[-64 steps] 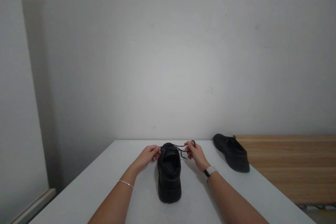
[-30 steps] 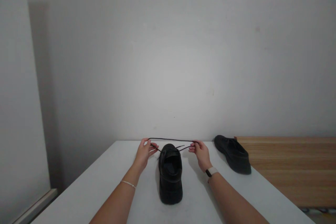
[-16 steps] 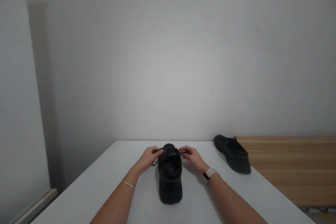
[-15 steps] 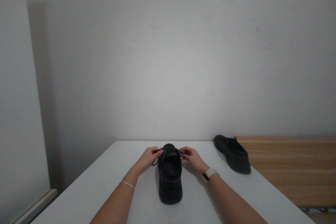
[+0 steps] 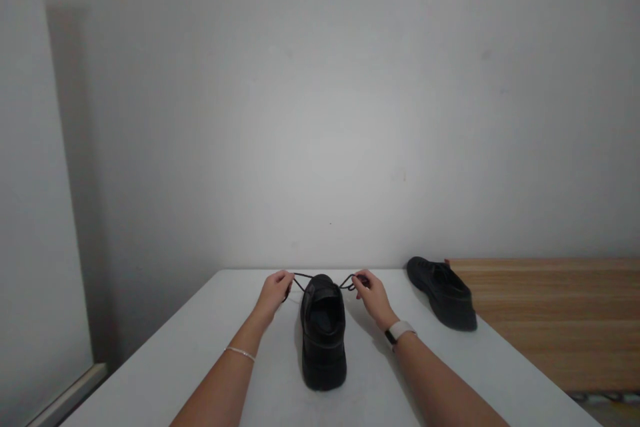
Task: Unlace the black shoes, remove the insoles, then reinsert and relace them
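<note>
A black lace-up shoe (image 5: 324,360) stands upright on the white table, its heel toward me. To its left, my left hand (image 5: 274,290) is closed on a black shoelace (image 5: 303,275), which runs taut from the shoe's front to the fingers. Opposite it, my right hand (image 5: 371,293) pinches the lace on the right side, where a loop shows between the fingers and the shoe. Both hands are raised a little beside the shoe's throat. The knot area at the tongue is mostly hidden by the shoe's collar.
A second black shoe (image 5: 443,295) rests near the right edge of the white table (image 5: 210,340). Beyond that edge is a wood-grain surface (image 5: 530,320). A pale wall (image 5: 320,147) rises directly behind the table.
My hands have moved apart and slightly up, away from the shoe on both sides. The lace now stretches out visibly to left and right. Both shoes have stayed in place.
</note>
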The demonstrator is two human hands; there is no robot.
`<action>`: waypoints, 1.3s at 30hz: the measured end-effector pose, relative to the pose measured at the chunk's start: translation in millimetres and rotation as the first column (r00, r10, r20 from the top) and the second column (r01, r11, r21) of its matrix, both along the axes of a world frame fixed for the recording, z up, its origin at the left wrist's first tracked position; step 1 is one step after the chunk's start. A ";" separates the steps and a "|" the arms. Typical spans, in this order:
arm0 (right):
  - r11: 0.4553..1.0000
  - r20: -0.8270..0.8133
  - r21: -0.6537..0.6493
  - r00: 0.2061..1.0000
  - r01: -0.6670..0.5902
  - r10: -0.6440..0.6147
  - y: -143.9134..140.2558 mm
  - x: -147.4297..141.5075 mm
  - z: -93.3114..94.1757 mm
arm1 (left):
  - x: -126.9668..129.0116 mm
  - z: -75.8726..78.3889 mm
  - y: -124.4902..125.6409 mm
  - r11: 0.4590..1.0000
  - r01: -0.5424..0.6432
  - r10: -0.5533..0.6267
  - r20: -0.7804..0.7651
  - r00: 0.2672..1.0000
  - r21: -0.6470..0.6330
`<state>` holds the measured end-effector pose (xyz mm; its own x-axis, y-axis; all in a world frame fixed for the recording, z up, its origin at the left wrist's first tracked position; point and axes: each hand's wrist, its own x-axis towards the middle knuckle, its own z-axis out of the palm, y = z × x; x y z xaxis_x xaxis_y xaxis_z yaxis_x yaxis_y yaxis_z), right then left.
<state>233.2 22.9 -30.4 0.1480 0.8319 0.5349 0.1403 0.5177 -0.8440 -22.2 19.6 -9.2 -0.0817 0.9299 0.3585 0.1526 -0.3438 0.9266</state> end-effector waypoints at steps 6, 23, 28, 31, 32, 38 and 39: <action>0.990 -0.150 0.028 0.980 0.138 -0.132 2.2 3.6 9.9 | -5.0 6.4 1.4 0.993 -0.096 0.084 0.154 0.984 0.073; 0.816 -0.024 -0.023 0.816 -0.578 0.577 -64.1 -115.3 108.0 | 20.4 70.1 -64.2 0.980 0.005 -0.005 0.000 1.000 0.201; 0.789 0.207 -0.164 0.762 -0.592 0.614 -89.5 -98.0 102.8 | -49.9 41.1 -72.3 0.975 -0.200 0.207 -0.068 0.976 0.092; 0.825 0.355 -0.178 0.747 -0.536 0.562 -94.5 -70.4 102.3 | -105.5 28.9 -76.6 0.932 -0.342 0.359 -0.163 0.919 0.122; 0.832 0.377 -0.175 0.745 -0.527 0.551 -93.9 -60.4 101.7 | -122.7 26.0 -78.6 0.924 -0.356 0.381 -0.230 0.896 0.140; 0.947 0.483 -0.088 0.819 -0.308 0.311 -75.9 -16.8 86.5 | -177.3 6.0 -102.5 0.980 -0.197 0.148 -0.726 0.672 0.017; 0.956 0.491 -0.071 0.824 -0.283 0.281 -72.6 -13.9 83.2 | -177.9 1.9 -107.5 0.974 -0.225 0.140 -0.770 0.623 -0.004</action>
<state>219.3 -49.7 52.8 -0.3758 0.7938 0.4781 0.3824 0.6028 -0.7003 -200.2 -87.9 -7.3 0.0087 0.9576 0.2879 0.8667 -0.1508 0.4754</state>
